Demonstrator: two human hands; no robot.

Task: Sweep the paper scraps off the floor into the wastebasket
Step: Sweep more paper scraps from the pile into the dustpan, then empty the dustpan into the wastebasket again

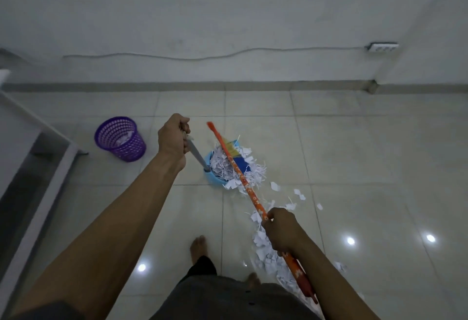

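Note:
My left hand (174,135) grips the top of the grey handle (196,153) of a light blue dustpan (212,178) standing on the floor tiles. White paper scraps (225,167) are heaped in the pan. My right hand (281,231) grips the orange patterned broom handle (244,183); its yellow and blue bristles (236,153) lie at the pan among the scraps. More scraps (266,256) trail over the floor from the pan back toward my right side. A purple mesh wastebasket (120,138) stands to the left of the pan, apart from it, with some scraps inside.
White furniture (38,147) runs along the left edge, close to the wastebasket. A wall stands beyond the tiles, with a cable and a power strip (382,47) on it. My bare feet (198,247) stand just behind the pan.

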